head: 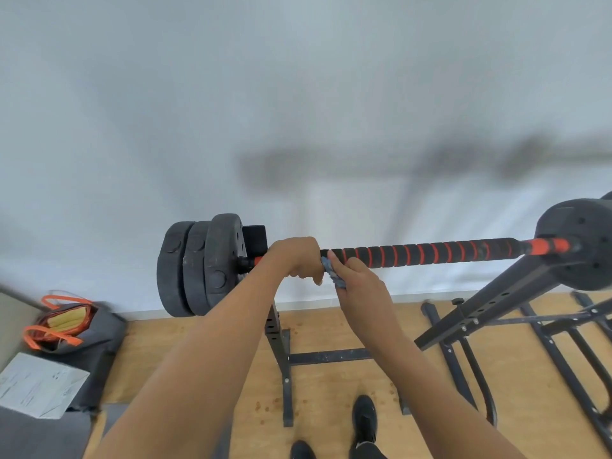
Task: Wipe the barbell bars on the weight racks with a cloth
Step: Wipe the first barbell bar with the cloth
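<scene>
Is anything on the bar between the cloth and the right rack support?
Nothing visible: from the cloth in the right hand, the bar runs bare to the rack support. The left hand grips it on the other side.

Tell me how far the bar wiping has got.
Done: nothing the frame can confirm. In hand: the left hand grips the barbell bar near the left plates, and the right hand holds the blue cloth against the grip beside it. Left: seemingly the long stretch toward the right plates.
</scene>
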Demonstrator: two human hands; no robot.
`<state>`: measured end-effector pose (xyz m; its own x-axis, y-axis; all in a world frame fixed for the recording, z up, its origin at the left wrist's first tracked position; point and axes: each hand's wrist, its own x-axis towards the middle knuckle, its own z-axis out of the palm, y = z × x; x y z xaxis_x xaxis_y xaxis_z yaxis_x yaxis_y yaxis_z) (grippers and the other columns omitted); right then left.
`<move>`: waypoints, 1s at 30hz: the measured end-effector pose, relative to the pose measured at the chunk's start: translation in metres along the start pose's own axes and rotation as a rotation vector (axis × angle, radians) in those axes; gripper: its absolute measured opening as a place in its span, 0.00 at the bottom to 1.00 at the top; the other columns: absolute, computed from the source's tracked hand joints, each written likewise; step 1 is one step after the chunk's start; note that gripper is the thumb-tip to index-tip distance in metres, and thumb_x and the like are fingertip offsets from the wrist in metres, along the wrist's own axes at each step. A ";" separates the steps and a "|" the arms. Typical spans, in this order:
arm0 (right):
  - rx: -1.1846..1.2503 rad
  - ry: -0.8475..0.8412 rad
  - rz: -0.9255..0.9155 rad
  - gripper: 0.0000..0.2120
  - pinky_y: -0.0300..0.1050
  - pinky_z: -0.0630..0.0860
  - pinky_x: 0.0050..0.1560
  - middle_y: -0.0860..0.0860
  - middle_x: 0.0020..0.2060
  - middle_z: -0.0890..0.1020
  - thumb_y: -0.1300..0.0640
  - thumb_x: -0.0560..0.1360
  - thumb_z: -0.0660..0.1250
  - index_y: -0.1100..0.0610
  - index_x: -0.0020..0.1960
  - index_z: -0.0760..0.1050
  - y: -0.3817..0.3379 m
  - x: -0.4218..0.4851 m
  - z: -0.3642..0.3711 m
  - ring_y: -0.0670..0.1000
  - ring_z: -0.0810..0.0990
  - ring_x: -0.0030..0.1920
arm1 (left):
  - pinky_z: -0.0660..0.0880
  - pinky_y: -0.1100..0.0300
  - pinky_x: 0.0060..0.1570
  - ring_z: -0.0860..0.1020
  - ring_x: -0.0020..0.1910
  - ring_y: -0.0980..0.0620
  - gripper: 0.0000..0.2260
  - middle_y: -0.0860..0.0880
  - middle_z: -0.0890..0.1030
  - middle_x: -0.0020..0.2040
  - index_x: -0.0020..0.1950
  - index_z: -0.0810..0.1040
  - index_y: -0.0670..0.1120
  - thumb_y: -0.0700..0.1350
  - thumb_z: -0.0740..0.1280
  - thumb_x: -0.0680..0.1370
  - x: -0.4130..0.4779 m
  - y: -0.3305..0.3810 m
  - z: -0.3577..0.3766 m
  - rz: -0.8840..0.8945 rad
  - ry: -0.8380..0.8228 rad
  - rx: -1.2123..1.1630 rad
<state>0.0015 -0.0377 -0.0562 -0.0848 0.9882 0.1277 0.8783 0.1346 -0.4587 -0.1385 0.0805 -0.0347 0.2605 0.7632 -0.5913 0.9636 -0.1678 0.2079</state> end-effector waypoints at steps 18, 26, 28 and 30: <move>-0.188 -0.062 0.000 0.10 0.39 0.57 0.28 0.48 0.44 0.67 0.62 0.82 0.61 0.56 0.61 0.76 -0.014 0.032 -0.017 0.44 0.62 0.29 | 0.75 0.58 0.38 0.79 0.35 0.50 0.05 0.51 0.79 0.37 0.42 0.72 0.49 0.46 0.66 0.76 -0.018 0.008 0.020 -0.012 0.393 0.187; -0.164 -0.088 -0.060 0.16 0.42 0.66 0.36 0.46 0.44 0.68 0.61 0.82 0.61 0.52 0.68 0.74 -0.010 0.006 -0.031 0.51 0.72 0.39 | 0.79 0.57 0.40 0.79 0.32 0.50 0.13 0.51 0.82 0.36 0.45 0.81 0.46 0.53 0.78 0.72 -0.009 0.005 0.002 0.010 0.086 -0.045; -0.082 -0.033 -0.064 0.10 0.41 0.65 0.34 0.47 0.41 0.70 0.60 0.81 0.62 0.54 0.60 0.78 -0.009 0.014 -0.040 0.50 0.73 0.37 | 0.79 0.55 0.44 0.81 0.39 0.50 0.19 0.53 0.82 0.40 0.49 0.78 0.49 0.59 0.80 0.69 -0.018 0.001 0.020 0.000 0.354 0.077; -0.047 0.019 -0.059 0.08 0.41 0.63 0.32 0.49 0.38 0.70 0.59 0.81 0.62 0.55 0.55 0.79 -0.012 0.033 -0.046 0.50 0.72 0.34 | 0.76 0.55 0.43 0.81 0.41 0.48 0.23 0.53 0.81 0.42 0.52 0.74 0.50 0.61 0.80 0.70 -0.022 -0.001 0.042 0.007 0.563 0.209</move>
<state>0.0104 -0.0099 -0.0060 -0.1284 0.9771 0.1697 0.8934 0.1882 -0.4080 -0.1424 0.0375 -0.0540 0.2500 0.9654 -0.0745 0.9683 -0.2492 0.0190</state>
